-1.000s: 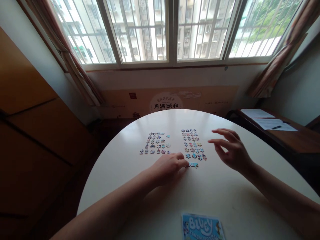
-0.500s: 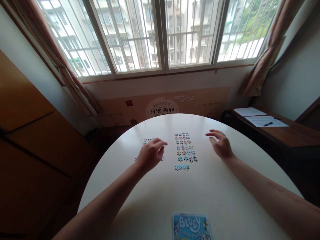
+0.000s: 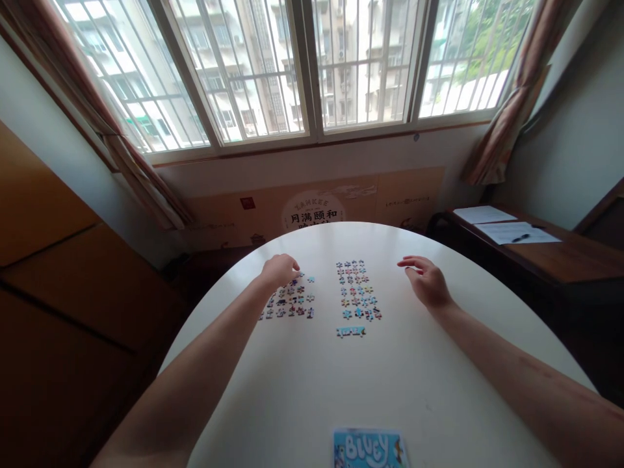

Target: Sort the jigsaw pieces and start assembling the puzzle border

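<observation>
Over the far part of the left group of jigsaw puzzle pieces (image 3: 292, 300) is my left hand (image 3: 280, 270). Its fingers are bent down and drawn together at the far edge of that group; whatever they pinch is hidden. The hand and forearm cover some of the pieces. My right hand (image 3: 428, 281) is held to the right of the other group of pieces (image 3: 355, 289), its fingers apart and nothing in them. Just nearer than that group lies a short joined strip of pieces (image 3: 351, 331), mostly light blue.
A blue box marked BLUEY (image 3: 369, 448) lies at the near edge of view on the round white table (image 3: 312, 383). Papers (image 3: 517, 233) and a pen (image 3: 520, 238) rest on a brown side table at the right. A barred window stands beyond.
My left hand has moved away from me and to the left, uncovering more of the left group. My right hand keeps nearly the same pose. The view has shifted slightly.
</observation>
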The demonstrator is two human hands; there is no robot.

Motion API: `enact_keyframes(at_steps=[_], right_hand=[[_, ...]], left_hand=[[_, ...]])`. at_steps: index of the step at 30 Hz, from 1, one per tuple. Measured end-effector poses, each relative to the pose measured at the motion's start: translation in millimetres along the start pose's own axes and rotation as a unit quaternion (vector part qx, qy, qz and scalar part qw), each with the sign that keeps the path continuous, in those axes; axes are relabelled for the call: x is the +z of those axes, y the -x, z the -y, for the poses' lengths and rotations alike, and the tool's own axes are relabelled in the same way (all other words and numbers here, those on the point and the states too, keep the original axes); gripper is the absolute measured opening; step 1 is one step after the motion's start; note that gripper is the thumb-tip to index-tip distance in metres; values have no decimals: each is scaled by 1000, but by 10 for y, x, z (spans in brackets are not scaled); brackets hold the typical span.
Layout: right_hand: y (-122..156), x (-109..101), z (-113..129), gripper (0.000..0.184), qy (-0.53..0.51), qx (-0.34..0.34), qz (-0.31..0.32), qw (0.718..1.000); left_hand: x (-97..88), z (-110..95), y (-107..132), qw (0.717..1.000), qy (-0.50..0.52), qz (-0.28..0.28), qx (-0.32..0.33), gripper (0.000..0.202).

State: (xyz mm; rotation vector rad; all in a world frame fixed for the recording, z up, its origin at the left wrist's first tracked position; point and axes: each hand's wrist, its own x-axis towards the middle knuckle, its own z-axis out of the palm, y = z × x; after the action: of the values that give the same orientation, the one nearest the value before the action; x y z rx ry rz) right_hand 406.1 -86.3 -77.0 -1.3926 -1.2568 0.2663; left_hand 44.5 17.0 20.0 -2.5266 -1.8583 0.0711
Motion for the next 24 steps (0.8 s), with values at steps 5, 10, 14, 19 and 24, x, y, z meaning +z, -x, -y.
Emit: enact_keyframes(at_steps=[5,10,14,19,24], right_hand=[[-1,6,0,25,4,-7,12,1000],[-11,7,0,24,8,-23,19,1000],[-4,-2,11,23,8,-37,15,999],[18,-30,56,22,10,-60,-1,998],[77,-93,245,22,24,-103,4,994]], left_hand=[[-44,-81,-61,999,-22,30,2,19],[-60,-143,-124,999,-28,42,14,14],[-90,-165,-193,998,-10,57,12,9],[-300,-195,-59,996,72,28,32,12],[-439,-345,544,962,256,-29,92,21]])
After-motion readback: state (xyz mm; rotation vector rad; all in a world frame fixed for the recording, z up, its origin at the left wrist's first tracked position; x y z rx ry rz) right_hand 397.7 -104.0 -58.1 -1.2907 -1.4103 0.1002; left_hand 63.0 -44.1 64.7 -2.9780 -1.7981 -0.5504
